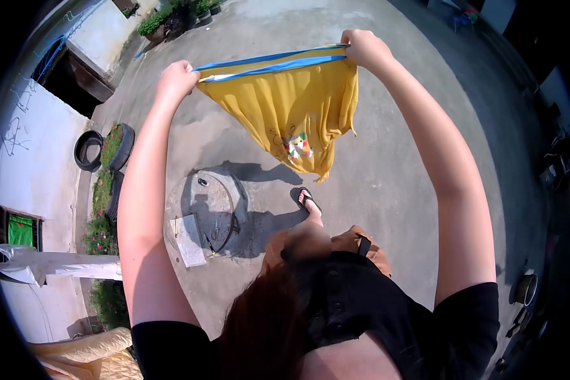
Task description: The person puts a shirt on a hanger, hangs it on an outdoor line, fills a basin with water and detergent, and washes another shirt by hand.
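Observation:
A yellow cloth garment (297,104) with blue trim and a small printed figure hangs stretched between my raised hands. My left hand (178,79) is closed on its left end, where the two blue bands come together. At the other end my right hand (364,49) grips the top right corner. The garment's lower part drops in folds to a narrow tip, clear of the ground.
Below on the left stands a round concrete block (218,190) with a pale sheet (189,240) and small tools. Tyres (88,151) with plants line the left wall. A quilted cloth (85,354) lies lower left; a basin (526,289) is at right.

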`<move>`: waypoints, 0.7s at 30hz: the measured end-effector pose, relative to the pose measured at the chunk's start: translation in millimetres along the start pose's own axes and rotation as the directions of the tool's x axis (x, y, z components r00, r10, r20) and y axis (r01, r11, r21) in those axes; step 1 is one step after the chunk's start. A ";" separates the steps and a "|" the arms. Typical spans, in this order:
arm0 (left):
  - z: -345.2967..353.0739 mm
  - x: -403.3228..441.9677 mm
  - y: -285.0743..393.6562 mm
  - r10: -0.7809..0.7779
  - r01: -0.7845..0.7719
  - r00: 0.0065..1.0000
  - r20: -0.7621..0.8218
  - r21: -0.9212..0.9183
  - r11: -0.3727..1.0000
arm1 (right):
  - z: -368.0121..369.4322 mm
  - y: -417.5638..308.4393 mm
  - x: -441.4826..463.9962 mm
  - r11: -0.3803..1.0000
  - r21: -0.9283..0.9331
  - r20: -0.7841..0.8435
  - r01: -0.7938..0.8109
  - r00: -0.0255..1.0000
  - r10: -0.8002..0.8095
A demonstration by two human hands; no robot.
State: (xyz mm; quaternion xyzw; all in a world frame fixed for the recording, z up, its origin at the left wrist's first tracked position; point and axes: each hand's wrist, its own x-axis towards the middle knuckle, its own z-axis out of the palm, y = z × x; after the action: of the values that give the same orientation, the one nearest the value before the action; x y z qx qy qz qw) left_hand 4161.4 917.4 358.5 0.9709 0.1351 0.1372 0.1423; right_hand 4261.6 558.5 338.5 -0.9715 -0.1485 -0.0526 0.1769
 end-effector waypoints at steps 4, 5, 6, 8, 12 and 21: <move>22.8 106.2 -13.8 -0.184 0.280 0.937 0.295 -0.327 0.902 | 4.2 -18.6 106.4 0.974 0.188 0.177 -0.126 0.980 0.093; 24.7 138.0 -16.9 -0.184 0.294 0.946 0.268 -0.467 0.834 | -1.7 -21.8 140.8 0.937 0.323 0.172 -0.136 0.982 0.083; 27.1 168.1 -20.7 -0.193 0.302 0.951 0.242 -0.592 0.747 | -5.4 -25.3 172.2 0.880 0.454 0.173 -0.142 0.982 0.069; 26.7 231.0 -28.5 -0.190 0.228 0.970 0.148 -0.817 0.529 | -12.6 -34.1 236.1 0.783 0.620 0.086 -0.056 0.996 0.003; 50.8 296.2 -39.3 -0.167 0.248 0.964 0.207 -0.928 0.278 | 19.3 -36.6 316.3 0.919 0.377 -0.295 0.112 0.956 0.005; 73.8 476.6 -129.8 -0.406 0.227 0.889 0.213 -0.974 -0.015 | 94.5 -103.4 552.8 0.440 0.888 0.127 -0.134 0.991 0.044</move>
State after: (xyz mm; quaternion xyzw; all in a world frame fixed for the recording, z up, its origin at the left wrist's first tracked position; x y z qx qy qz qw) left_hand 4596.2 1163.3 358.4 0.5427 0.2309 0.2193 0.7772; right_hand 4760.0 834.0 369.9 -0.7403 -0.1100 0.0840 0.6578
